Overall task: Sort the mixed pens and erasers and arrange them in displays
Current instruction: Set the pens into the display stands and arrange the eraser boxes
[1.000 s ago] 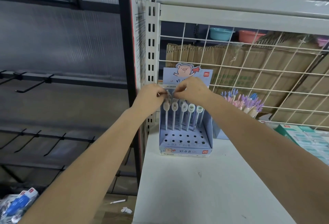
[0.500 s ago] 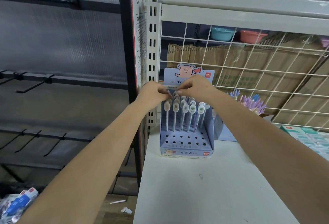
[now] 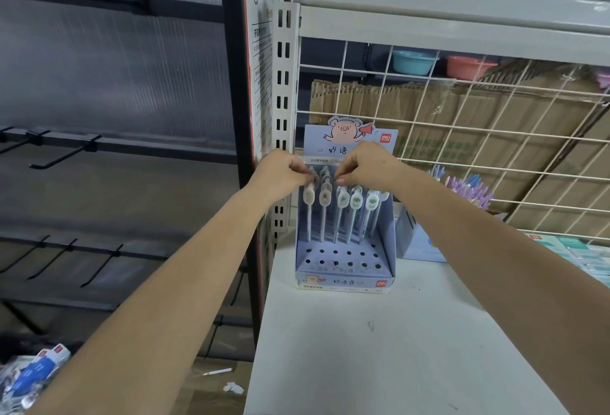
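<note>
Left hand [image 3: 284, 173]: fingers curled in, tips pinching the round top of a back-row pen [image 3: 316, 180], from what I could see on my feed.
Right hand [image 3: 366, 165]: also curled, thumb and forefinger pressed together right by the pen tops. Honestly couldn't tell if there was a pen in that pinch.
Pose: both arms reached way out, forearms angling in toward each other, knuckles up, and the two hands nearly met over the back rows.
Pens [image 3: 341, 213]: stood upright in the rear holes, fat oval caps on top. The two front rows of holes were bare.
Why the fingertip grip: my guess is the caps were packed tight, so a pinch from above was the only way to straighten or seat one without bumping the others.
Display box [image 3: 346, 282]: blue piggy carton, sat at the back left of the white shelf [image 3: 396, 348], up against the wire grid [image 3: 462, 137], so it faced out.
Neighbours: a second display of purple pens [image 3: 468, 191] just beside it on the right, teal boxes [image 3: 587, 253] further along.
Floor: one loose pen [image 3: 218, 372] and some packs [image 3: 33, 371] lay down left, not sorted yet.
</note>
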